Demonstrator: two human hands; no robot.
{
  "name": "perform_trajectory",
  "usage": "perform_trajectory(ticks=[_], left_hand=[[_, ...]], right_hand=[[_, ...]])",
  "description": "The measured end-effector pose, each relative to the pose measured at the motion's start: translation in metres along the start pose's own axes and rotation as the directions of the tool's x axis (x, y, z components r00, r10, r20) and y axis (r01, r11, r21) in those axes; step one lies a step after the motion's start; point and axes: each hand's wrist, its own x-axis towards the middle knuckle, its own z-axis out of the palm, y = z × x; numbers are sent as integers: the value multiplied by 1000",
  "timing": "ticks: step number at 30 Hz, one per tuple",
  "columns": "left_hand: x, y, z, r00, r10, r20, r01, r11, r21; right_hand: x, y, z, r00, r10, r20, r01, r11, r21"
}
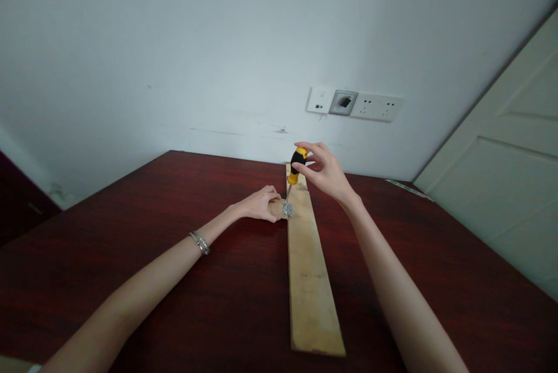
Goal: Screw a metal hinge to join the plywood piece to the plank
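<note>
My right hand (326, 171) is closed around the yellow and black handle of a screwdriver (298, 165). The screwdriver stands nearly upright, its shaft slanting down to a small metal hinge (288, 209). That hinge spans the joint between a long wooden board (308, 268) and a small wooden block (276, 208) at the board's left edge. Fingers and thumb of my left hand (260, 204) grip the block from the left. Any screw under the screwdriver's tip is too small to make out.
The board lies lengthwise on a dark red wooden table (183, 291), its far end near the white wall (218, 53). Sockets (377, 107) are set in the wall above the table. A white panelled door (514, 158) stands to the right, beside a thin strip (407, 188) on the table's edge.
</note>
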Motion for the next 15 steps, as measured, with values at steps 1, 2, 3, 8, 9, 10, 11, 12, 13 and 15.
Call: perform_trajectory(ticks=[1, 2, 3, 8, 9, 10, 11, 12, 13, 15], left_hand=[[0, 0, 0, 1000, -2, 0, 2, 1000, -1], [0, 1, 0, 1000, -3, 0, 3, 1000, -1], [0, 1, -1, 1000, -3, 1, 3, 1000, 1], [0, 1, -1, 1000, 2, 10, -2, 1000, 13], [0, 1, -1, 1000, 2, 10, -2, 1000, 14], [0, 1, -1, 1000, 2, 9, -3, 1000, 13], [0, 1, -1, 1000, 3, 8, -3, 1000, 13], [0, 1, -1, 1000, 4, 7, -4, 1000, 12], [0, 1, -1, 1000, 5, 7, -5, 1000, 10], [0, 0, -1, 1000, 4, 9, -4, 1000, 10]], right_hand=[[0, 0, -1, 1000, 2, 17, -2, 1000, 1], [0, 0, -1, 999, 1, 35, -1, 1000, 4], [0, 0, -2, 999, -1, 50, 0, 1000, 7], [1, 3, 0, 999, -13, 31, 12, 1000, 22], [1, 3, 1, 1000, -14, 23, 14, 1000, 25], [1, 3, 2, 1000, -14, 15, 14, 1000, 27], [0, 3, 3, 1000, -12, 9, 12, 1000, 26], [0, 2, 4, 1000, -10, 2, 10, 1000, 23], [0, 1, 5, 1000, -5, -4, 5, 1000, 19], [-1, -1, 4, 1000, 11, -9, -11, 1000, 13]])
